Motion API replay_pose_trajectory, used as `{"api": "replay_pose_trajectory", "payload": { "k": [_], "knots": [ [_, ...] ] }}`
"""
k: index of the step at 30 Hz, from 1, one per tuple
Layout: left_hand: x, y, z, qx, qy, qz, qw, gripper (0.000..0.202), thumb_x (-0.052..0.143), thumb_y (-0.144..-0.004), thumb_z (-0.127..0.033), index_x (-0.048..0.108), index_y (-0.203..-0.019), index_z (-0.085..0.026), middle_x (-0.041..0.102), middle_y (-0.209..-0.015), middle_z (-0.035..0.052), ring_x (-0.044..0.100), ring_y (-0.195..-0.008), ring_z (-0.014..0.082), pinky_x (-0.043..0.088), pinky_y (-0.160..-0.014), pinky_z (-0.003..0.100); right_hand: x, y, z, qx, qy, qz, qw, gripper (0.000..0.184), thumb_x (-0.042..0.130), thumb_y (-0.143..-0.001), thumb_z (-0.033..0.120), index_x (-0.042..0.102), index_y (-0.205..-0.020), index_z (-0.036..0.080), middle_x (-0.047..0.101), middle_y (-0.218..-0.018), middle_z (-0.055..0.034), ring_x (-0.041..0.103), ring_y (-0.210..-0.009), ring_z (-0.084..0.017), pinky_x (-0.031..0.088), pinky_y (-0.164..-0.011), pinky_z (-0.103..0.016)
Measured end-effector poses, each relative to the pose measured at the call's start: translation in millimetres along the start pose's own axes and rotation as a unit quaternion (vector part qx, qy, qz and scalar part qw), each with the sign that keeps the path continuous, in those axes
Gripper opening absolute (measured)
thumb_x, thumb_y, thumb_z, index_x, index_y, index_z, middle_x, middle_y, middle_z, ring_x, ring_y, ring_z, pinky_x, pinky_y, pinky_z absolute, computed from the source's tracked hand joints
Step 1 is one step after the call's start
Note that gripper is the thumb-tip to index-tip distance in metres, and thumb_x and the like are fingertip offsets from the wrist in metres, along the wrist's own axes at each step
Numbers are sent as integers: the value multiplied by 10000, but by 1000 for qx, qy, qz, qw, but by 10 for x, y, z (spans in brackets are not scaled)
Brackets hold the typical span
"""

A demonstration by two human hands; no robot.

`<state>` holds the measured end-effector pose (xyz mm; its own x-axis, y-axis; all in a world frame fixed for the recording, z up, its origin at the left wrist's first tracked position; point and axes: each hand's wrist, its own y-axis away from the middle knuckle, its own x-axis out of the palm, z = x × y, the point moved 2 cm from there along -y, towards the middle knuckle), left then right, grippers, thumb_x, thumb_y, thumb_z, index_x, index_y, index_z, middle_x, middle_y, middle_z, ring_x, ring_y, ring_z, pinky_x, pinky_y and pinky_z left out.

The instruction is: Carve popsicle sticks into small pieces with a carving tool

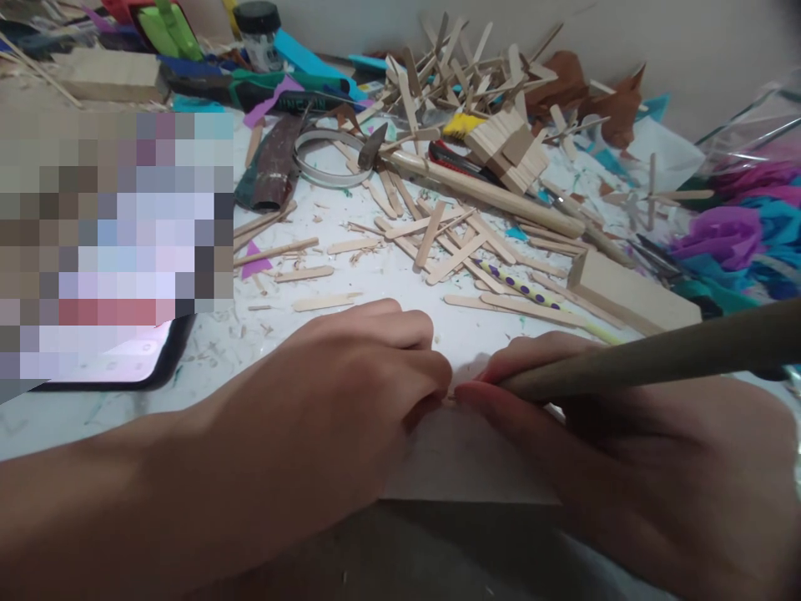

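My left hand (350, 376) rests on the white table (350, 275) with its fingers curled and pinched together at the tips; whatever small thing they press is hidden. My right hand (632, 442) is closed round a long brownish wooden handle (657, 355) that runs off to the right. The tool's tip meets my left fingertips over a pale sheet of card (463, 459). The tip itself is hidden between the fingers.
Loose popsicle sticks (431, 229) litter the table, heaped at the back (463, 75). A phone (125, 363) lies at left. A hammer (481, 188), metal ring (325, 154), wooden blocks (632, 292), dotted pencil (531, 292), black-lidded jar (258, 33) and coloured tissue paper (744, 225) surround.
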<state>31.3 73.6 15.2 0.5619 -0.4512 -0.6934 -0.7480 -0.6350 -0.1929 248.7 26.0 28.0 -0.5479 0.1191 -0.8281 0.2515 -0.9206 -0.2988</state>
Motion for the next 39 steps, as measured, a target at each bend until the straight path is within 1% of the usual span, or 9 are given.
{"api": "replay_pose_trajectory", "payload": {
  "k": [7, 11, 14, 16, 22, 27, 29, 34, 39],
  "knots": [
    [4, 26, -28, -12, -18, -1, 1000, 341, 519, -966, -23, 806, -868, -179, 683, -845, -17, 602, -776, 143, 426, -732, 335, -27, -76, 26, -4, 6, 20, 1000, 330, 725, -1080, 353, 798, -766, 287, 849, -711, 26, 721, -491, -150, 484, -416, -238],
    [9, 37, -27, -12, -21, -4, 1000, 327, 530, -989, -50, 815, -895, -180, 683, -861, -8, 589, -798, 160, 431, -750, 347, -14, -60, -34, 29, -31, 11, 999, 319, 768, -1076, 431, 832, -791, 301, 858, -741, 28, 724, -533, -152, 475, -435, -232],
    [19, 27, -9, -14, -17, -7, 1000, 348, 510, -1015, -58, 797, -864, -182, 687, -864, -3, 585, -800, 165, 438, -752, 346, -4, -30, -45, 71, -85, -6, 994, 351, 805, -1051, 508, 842, -761, 315, 816, -674, 33, 653, -487, -140, 426, -405, -236],
    [19, 19, -5, -12, -8, -7, 1000, 354, 505, -1011, -46, 795, -861, -184, 689, -859, -9, 594, -796, 157, 438, -747, 338, -5, -25, -26, 103, -110, -5, 989, 327, 844, -1013, 497, 846, -736, 322, 799, -652, 34, 616, -470, -134, 415, -405, -241],
    [3, 30, -27, -10, -14, -3, 1000, 362, 516, -1030, -33, 779, -830, -179, 691, -851, 0, 606, -800, 165, 440, -756, 347, -63, -41, 16, 165, -194, -81, 964, 249, 881, -963, 409, 817, -745, 309, 690, -525, 56, 562, -383, -119, 346, -333, -218],
    [4, 27, -37, 2, -8, 7, 1000, 375, 501, -1033, -32, 810, -874, -176, 726, -875, 9, 637, -819, 173, 459, -769, 350, -41, -4, -2, 114, -98, -46, 988, 224, 871, -967, 399, 833, -769, 302, 702, -552, 35, 535, -399, -134, 365, -367, -265],
    [-1, 15, -40, 4, -10, 4, 1000, 388, 489, -1028, -31, 813, -870, -174, 727, -869, 8, 638, -806, 169, 462, -762, 345, -21, 13, -17, 107, -93, -41, 989, 262, 853, -992, 419, 823, -759, 304, 712, -571, 29, 536, -414, -139, 343, -370, -277],
    [-7, 2, -50, 2, -19, 1, 1000, 414, 470, -1017, -27, 789, -803, -181, 722, -851, 11, 633, -784, 161, 451, -735, 335, 16, 25, -35, 62, -79, -28, 995, 329, 800, -1060, 458, 800, -767, 308, 801, -686, 25, 571, -435, -142, 390, -400, -292],
    [-13, 27, -36, 2, -20, -8, 1000, 385, 490, -1026, -29, 804, -855, -172, 716, -853, -2, 630, -795, 149, 440, -729, 323, 26, 59, -25, 38, -52, -40, 997, 339, 758, -1102, 473, 796, -800, 324, 831, -728, 32, 599, -436, -144, 365, -383, -300]
  ]
}}
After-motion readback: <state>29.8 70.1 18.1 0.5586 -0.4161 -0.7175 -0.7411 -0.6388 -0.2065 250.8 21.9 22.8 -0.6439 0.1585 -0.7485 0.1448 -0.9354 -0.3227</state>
